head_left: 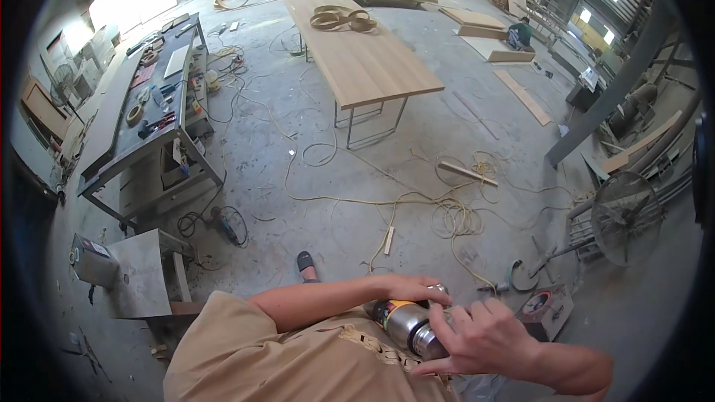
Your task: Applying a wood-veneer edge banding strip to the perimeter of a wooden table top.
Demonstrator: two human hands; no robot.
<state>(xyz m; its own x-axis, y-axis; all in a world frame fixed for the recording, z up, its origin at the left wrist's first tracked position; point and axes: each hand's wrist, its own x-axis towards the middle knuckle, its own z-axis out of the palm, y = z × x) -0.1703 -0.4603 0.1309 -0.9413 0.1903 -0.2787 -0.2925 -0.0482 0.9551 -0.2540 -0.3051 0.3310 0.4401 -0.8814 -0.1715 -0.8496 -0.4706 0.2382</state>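
Against the front of my tan shirt lies a silver metal cylinder [405, 322] with a black ring near one end and an orange and black band around its body. Whether it is a flask or a tool body I cannot tell. My left hand [412, 289] reaches across from the left and is closed over its far side, fingertips partly hidden. At the narrower silver end, my right hand [488, 339] has its fingers curled around, with the thumb stretched out below. A shirt print shows just under the cylinder.
Yellow cords [454, 216] coil over the concrete floor ahead. A long wooden table [372, 59] stands beyond, and a tool-covered workbench [160, 97] at left. A metal box stand [141, 272] is near left, a floor fan [625, 217] near right. Another person [520, 34] crouches far right.
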